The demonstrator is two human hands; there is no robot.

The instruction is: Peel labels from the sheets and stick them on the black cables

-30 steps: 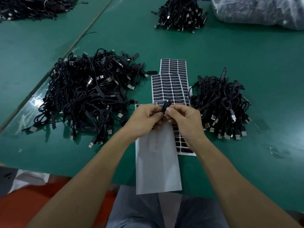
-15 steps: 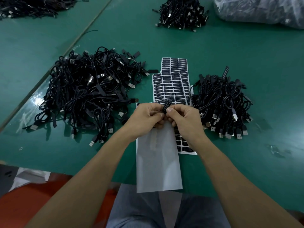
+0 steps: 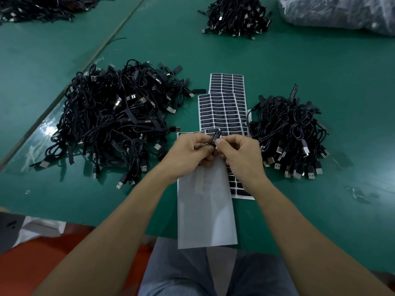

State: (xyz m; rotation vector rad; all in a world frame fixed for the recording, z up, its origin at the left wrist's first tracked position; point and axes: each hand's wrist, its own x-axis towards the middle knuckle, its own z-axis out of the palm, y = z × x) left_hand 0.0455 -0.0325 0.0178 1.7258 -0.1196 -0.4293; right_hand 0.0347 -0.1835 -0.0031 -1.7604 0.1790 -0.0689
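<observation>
In the middle of the frame the left hand (image 3: 190, 152) and right hand (image 3: 241, 154) meet with curled fingers, both pinching one label (image 3: 216, 136) above the sheets (image 3: 224, 112). Black cables (image 3: 113, 120) lie heaped close on both sides. The green surface (image 3: 299, 67) is free behind them.

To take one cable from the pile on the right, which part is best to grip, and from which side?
Probably a silver USB plug at the near edge of the right pile, approached from the person's side: the plugs jut out free there, while the rest is tangled.
</observation>
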